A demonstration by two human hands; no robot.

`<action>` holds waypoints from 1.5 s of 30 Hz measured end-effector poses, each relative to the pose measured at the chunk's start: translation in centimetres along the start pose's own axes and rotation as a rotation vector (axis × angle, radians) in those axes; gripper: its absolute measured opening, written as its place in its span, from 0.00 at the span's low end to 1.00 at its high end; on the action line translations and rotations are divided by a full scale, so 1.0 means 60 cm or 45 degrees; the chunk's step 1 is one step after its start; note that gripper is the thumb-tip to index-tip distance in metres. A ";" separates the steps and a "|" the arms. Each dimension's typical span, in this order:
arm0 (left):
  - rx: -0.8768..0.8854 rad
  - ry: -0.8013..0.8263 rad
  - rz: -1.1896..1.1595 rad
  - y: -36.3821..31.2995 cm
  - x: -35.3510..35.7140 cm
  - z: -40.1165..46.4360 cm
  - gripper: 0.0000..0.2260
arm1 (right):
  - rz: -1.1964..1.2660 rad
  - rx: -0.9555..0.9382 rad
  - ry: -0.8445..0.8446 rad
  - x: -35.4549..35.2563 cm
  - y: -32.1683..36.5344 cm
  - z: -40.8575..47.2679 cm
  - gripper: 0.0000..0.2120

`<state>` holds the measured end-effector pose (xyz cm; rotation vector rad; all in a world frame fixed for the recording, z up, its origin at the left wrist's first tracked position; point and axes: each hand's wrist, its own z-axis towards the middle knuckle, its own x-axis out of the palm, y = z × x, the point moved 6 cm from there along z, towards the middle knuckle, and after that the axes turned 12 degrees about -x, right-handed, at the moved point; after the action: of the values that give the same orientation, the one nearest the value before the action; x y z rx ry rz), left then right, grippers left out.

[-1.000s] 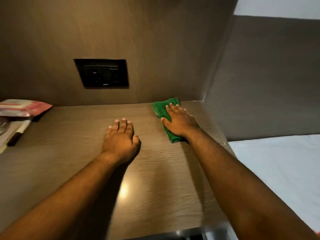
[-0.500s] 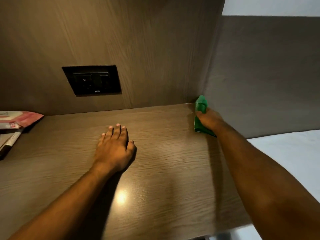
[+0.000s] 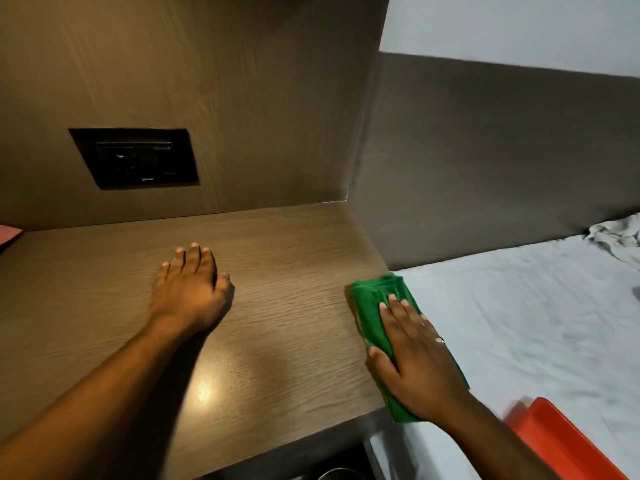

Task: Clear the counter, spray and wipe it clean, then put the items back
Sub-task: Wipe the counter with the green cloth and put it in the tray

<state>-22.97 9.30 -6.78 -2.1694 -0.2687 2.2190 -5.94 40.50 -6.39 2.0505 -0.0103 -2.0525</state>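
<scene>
Hands are both down on the brown wooden counter (image 3: 284, 306). The left hand (image 3: 188, 289) lies flat on the wood with its fingers spread out a little, holding nothing. The right hand (image 3: 412, 358) is open too, pressing flat on a green cloth (image 3: 372, 306) at the right edge of the counter, just beside a white bed sheet (image 3: 519, 306). A black socket plate (image 3: 135, 157) sits on the wall behind. An orange thing (image 3: 568, 441) lies on the sheet near the right arm.
</scene>
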 end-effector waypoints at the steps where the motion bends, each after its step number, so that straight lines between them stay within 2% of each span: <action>1: -0.003 0.002 0.001 -0.001 0.000 0.000 0.31 | -0.014 0.021 0.017 -0.002 -0.003 -0.001 0.36; 5: -0.018 0.007 0.014 0.001 0.003 0.004 0.32 | -0.028 0.050 0.012 -0.008 0.002 0.084 0.35; 13: -0.018 -0.016 -0.008 0.003 0.003 0.003 0.33 | -0.019 0.083 0.057 -0.004 -0.028 0.366 0.36; 17: -0.015 -0.016 -0.029 0.000 0.004 0.006 0.33 | -0.032 0.053 0.033 -0.004 -0.048 0.422 0.36; 20: -0.005 0.002 -0.015 0.003 0.004 0.006 0.33 | -0.013 0.028 0.010 -0.006 -0.043 0.364 0.34; 24: -0.002 0.000 -0.015 0.006 -0.002 0.002 0.32 | 0.025 0.020 -0.027 -0.014 -0.026 0.177 0.34; 27: 0.021 -0.012 -0.044 0.003 -0.010 -0.004 0.32 | 0.014 0.126 -0.026 -0.006 -0.019 0.050 0.35; 31: 0.063 0.003 -0.157 0.000 -0.028 -0.019 0.28 | -0.011 0.282 0.018 0.003 -0.016 0.014 0.33; 34: 0.116 -0.004 -0.211 0.006 -0.043 -0.052 0.25 | -0.023 0.366 -0.028 -0.002 0.002 0.029 0.32; 37: 0.070 0.031 -0.124 0.064 -0.040 -0.096 0.28 | -0.005 0.375 -0.047 0.009 0.063 0.075 0.33; 40: -0.052 0.082 -0.100 0.164 -0.046 -0.133 0.29 | 0.024 0.285 -0.019 0.033 0.185 0.151 0.34; 45: -0.275 0.017 -0.407 0.305 -0.087 -0.179 0.23 | 0.150 -0.141 0.081 0.087 0.450 0.220 0.34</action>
<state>-10.28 -8.34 -4.36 -2.0556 -0.8268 2.0775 -14.49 11.24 -6.66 1.9975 -0.0060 -1.8748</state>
